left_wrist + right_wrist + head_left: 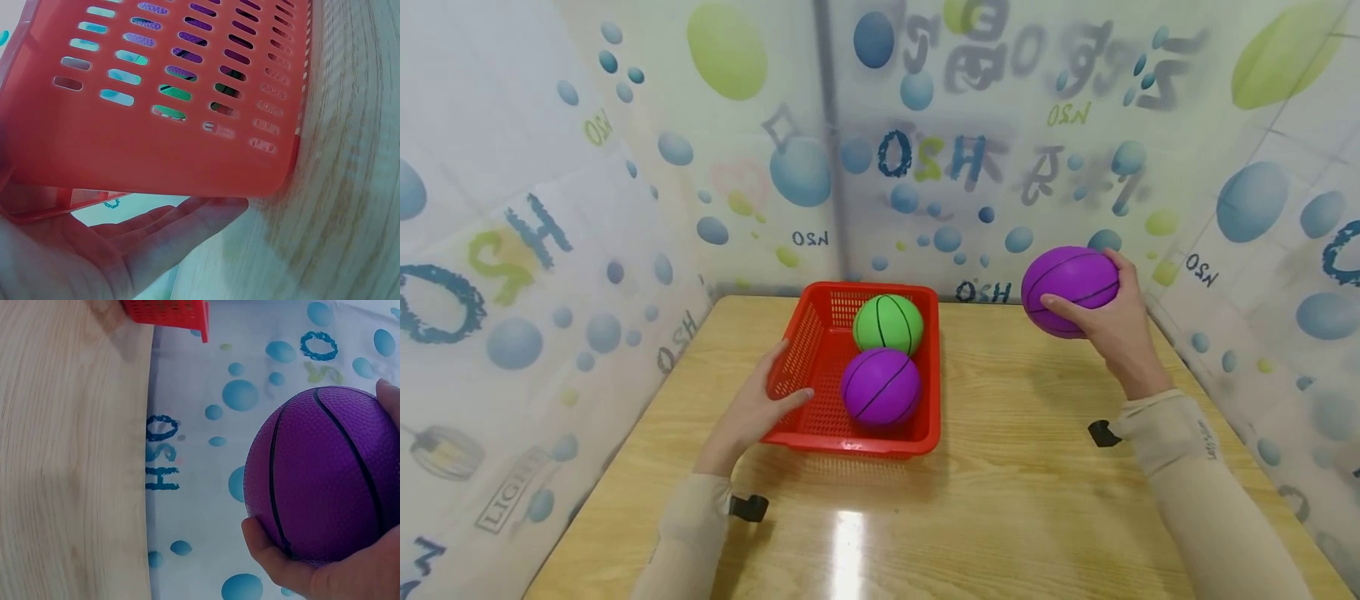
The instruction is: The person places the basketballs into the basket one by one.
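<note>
Up at the right, my right hand (1116, 321) grips a purple mini basketball (1071, 287) with black seams, raised above the table. In the right wrist view, thumb and fingers press opposite sides of this purple ball (322, 475). A red plastic basket (936, 367) stands left of it, holding a green ball (887, 323) at the back and another purple ball (880, 387) in front. My left hand (756, 412) is at the basket's left side, thumb spread over the rim. Its straight fingers (187, 231) lie along the outer wall in the left wrist view.
The basket rests on a light wooden table (1015, 500) near its back edge. Hanging sheets (880, 242) printed with blue and green bubbles and lettering enclose the table at the back and both sides.
</note>
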`<state>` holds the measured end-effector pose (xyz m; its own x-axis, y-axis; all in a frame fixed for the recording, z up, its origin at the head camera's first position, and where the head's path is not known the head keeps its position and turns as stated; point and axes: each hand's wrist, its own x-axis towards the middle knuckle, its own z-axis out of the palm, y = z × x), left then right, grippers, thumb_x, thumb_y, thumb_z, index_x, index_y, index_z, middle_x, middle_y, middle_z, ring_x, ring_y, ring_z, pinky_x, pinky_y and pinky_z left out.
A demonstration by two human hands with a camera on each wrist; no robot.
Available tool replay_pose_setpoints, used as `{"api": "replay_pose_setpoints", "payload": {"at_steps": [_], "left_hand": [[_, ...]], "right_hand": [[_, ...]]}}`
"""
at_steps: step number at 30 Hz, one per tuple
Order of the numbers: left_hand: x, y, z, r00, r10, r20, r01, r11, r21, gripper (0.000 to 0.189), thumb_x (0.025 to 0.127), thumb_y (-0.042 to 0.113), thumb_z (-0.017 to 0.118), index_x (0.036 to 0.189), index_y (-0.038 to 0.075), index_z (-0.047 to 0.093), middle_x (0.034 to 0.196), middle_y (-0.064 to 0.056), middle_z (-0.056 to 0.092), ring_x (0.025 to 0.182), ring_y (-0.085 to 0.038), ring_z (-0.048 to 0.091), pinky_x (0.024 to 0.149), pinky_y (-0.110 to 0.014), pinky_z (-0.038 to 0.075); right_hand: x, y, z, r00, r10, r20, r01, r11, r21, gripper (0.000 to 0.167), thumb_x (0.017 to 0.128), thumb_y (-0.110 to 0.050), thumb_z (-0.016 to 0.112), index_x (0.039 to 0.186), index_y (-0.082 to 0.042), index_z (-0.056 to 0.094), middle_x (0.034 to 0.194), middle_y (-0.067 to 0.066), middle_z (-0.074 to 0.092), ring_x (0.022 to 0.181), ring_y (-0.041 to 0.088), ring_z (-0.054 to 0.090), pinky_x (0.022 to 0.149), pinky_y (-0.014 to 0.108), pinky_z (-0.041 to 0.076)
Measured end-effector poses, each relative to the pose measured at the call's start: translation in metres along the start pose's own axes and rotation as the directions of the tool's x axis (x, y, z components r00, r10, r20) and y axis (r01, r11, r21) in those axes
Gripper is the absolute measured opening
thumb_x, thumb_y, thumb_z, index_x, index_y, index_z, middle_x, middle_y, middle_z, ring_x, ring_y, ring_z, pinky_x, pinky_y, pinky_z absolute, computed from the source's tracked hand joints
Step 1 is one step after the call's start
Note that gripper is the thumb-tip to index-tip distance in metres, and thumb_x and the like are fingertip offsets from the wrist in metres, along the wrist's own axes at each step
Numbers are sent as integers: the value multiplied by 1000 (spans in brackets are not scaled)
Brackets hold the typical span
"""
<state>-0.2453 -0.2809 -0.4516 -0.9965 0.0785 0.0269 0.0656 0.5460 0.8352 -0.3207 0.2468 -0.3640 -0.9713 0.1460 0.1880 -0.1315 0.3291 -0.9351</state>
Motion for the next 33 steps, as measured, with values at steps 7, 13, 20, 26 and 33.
{"api": "replay_pose_setpoints", "payload": {"at_steps": [7,13,20,26,33], "left_hand": [[0,-1,0,1000,-13,3,13,1000,-6,108,102,52,80,181,28,10,185,-18,18,164,-47,31,131,-74,25],[-1,0,0,1000,-10,0,10,1000,-5,108,102,51,80,181,27,11,185,-18,19,164,-47,32,131,-73,25],[-1,1,0,1000,-18,5,18,1000,7,108,102,52,80,181,28,10,185,-18,18,164,-49,30,130,-74,25],[-1,1,0,1000,-21,5,21,1000,7,108,102,52,80,181,28,11,185,-19,18,164,-49,30,131,-74,24],[-1,0,0,1000,-20,4,20,1000,19,108,102,54,79,181,29,10,185,-18,17,166,-49,27,131,-75,24]], "right_hand": [[1,-7,8,1000,-21,5,21,1000,-7,123,89,-41,97,178,-43,12,183,12,17,162,46,33,121,66,47],[1,-10,14,999,-41,18,41,999,4,123,88,-40,97,178,-41,14,183,11,19,161,46,35,122,66,46],[1,-16,22,997,-59,41,57,998,34,122,89,-37,97,178,-41,13,183,11,18,161,45,36,122,65,47],[2,-20,29,996,-72,48,70,997,35,122,89,-37,97,178,-40,14,182,11,20,159,45,37,121,65,48],[2,-24,39,994,-77,71,75,997,35,123,88,-38,98,178,-39,15,182,11,21,158,45,39,120,65,48]]}}
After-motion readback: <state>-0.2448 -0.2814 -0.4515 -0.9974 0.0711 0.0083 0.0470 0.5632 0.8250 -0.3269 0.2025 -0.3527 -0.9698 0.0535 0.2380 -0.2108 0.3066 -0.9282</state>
